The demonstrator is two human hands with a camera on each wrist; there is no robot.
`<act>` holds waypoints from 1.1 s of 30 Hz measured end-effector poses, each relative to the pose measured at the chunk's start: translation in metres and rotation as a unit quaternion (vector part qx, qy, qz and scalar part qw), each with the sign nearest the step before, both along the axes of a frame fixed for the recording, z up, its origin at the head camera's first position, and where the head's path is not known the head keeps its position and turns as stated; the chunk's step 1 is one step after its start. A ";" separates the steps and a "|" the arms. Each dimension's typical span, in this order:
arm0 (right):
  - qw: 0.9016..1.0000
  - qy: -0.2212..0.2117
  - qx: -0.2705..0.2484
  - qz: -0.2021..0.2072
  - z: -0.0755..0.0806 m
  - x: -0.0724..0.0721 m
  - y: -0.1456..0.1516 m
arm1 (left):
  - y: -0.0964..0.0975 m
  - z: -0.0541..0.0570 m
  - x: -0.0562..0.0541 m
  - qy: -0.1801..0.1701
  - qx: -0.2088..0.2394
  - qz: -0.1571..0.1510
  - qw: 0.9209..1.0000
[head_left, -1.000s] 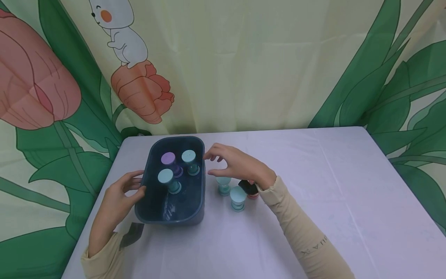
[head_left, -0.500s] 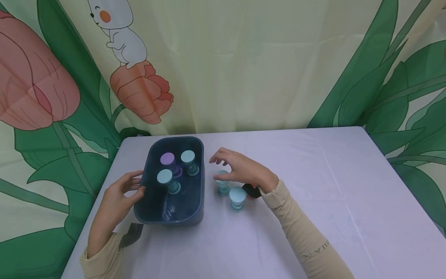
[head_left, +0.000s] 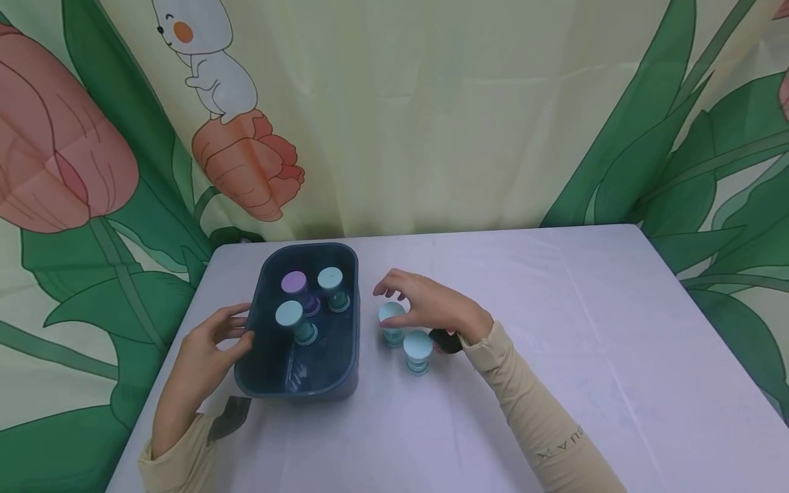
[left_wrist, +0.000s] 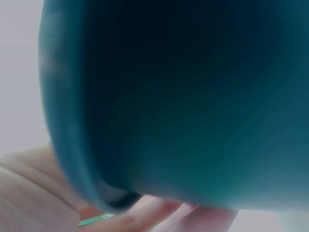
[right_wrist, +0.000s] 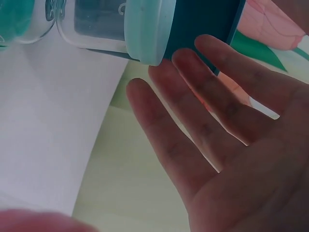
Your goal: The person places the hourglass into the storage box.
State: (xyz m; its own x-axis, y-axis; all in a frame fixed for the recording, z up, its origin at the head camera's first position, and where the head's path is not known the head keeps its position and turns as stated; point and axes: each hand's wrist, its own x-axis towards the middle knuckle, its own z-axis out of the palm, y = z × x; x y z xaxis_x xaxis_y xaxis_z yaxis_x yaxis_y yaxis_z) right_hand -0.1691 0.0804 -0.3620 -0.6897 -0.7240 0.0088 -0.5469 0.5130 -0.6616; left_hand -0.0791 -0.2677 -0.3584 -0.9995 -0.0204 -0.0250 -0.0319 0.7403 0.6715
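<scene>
My left hand rests against the left side of a dark blue bin, fingers extended along its outer wall and thumb at its rim. Inside stand a jar with a purple lid and two jars with pale teal lids. My right hand hovers right of the bin, fingers spread and holding nothing. Its thumb overlaps a teal-lidded jar on the table; in the right wrist view the fingertips are close to that clear jar's lid. A second teal-lidded jar stands nearer me.
The table has a white cloth. Behind it hangs a printed curtain. A black wrist device on my right wrist mostly hides a reddish item behind it.
My right hand has drawn back from the bin's right rim, moving right and a little toward me, over the teal-lidded jar. My left hand and the bin stay put.
</scene>
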 end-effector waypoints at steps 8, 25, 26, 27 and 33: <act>1.000 -0.007 0.020 0.008 -0.002 -0.001 0.000 | 0.000 0.000 0.000 0.001 0.002 -0.001 1.000; 0.999 0.001 0.040 0.018 0.000 0.000 0.002 | 0.000 -0.001 -0.001 0.003 -0.002 0.000 1.000; 0.999 0.003 0.039 0.019 0.001 0.000 0.002 | 0.000 -0.001 -0.001 0.003 -0.003 0.000 1.000; 0.999 0.005 0.039 0.020 0.001 0.000 0.002 | 0.000 -0.001 -0.001 0.003 -0.003 0.000 1.000; 0.999 0.015 0.019 0.020 0.005 -0.001 0.002 | 0.001 -0.001 -0.001 0.003 -0.005 0.001 1.000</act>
